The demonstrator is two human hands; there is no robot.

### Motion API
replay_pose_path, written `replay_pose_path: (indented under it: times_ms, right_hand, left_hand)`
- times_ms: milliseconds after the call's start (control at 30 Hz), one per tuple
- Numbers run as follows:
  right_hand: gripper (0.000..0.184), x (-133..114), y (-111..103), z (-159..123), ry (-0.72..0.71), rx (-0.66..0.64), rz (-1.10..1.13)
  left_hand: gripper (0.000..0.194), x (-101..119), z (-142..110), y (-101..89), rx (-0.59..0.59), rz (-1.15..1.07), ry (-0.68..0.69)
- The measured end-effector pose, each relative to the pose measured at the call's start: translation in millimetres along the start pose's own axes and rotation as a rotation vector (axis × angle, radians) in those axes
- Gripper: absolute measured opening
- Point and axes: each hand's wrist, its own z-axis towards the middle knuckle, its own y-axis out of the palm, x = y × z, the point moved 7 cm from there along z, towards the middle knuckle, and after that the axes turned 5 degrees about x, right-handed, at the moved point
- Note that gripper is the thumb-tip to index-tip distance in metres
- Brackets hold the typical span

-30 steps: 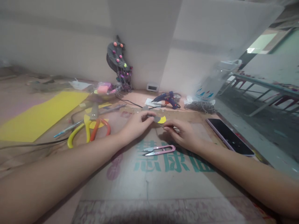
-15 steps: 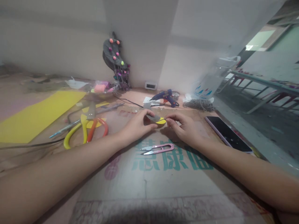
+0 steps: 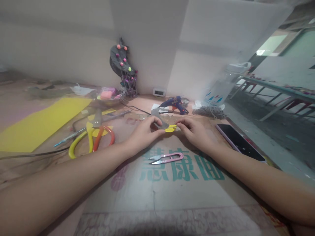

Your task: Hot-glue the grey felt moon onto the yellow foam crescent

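My left hand (image 3: 153, 127) is closed, pinching a grey crescent-shaped piece (image 3: 157, 114) between thumb and fingers. Attached to or lying against its lower tip is a small yellow piece (image 3: 170, 128) with thin dark lines across it. My right hand (image 3: 188, 129) has thumb and forefinger pinched at the right end of the yellow piece. What sits between those fingertips, perhaps a thin grey strand, is too small to make out. Just below both hands, pink thread snips (image 3: 167, 158) lie on the printed cardboard (image 3: 182, 196), blades pointing left.
Left lie yellow-and-orange-handled scissors (image 3: 97, 134), a pen (image 3: 69, 137) and a yellow sheet (image 3: 49, 121). Behind my hands are a blue glue gun (image 3: 176, 104), grey yarn (image 3: 210, 111) and a decorated grey crescent (image 3: 118, 60). A phone (image 3: 240, 142) and clear bottle (image 3: 219, 85) stand right.
The right fingertips have shifted slightly right along the yellow piece, and more of it shows with dark lines across. The left hand keeps its pinch on the grey crescent.
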Motion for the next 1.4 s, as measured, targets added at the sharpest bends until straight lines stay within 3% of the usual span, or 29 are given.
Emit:
replay_pose_path:
  times_ms: [367, 700, 967, 1167, 1400]
  right_hand:
    - [0.03, 18.1, 13.1, 2.1, 0.074, -0.183, 0.09]
    - [0.03, 22.1, 14.5, 2.2, 0.116, -0.182, 0.169]
    - [0.03, 20.2, 15.8, 2.4, 0.078, -0.219, 0.123]
    - [0.021, 20.4, 18.1, 1.7, 0.047, -0.228, 0.099]
    - [0.018, 17.9, 18.4, 0.6, 0.039, -0.227, 0.059]
  left_hand:
    - [0.025, 6.3, 0.1, -0.7, -0.012, -0.018, 0.029]
    - [0.022, 4.4, 0.2, 2.8, -0.062, -0.041, 0.054]
    - [0.038, 1.9, 0.1, 5.5, -0.093, -0.103, 0.023]
    - [0.024, 11.9, 0.3, -2.3, -0.036, -0.082, 0.067]
    - [0.037, -1.5, 3.9, -21.0, 0.148, -0.185, -0.103]
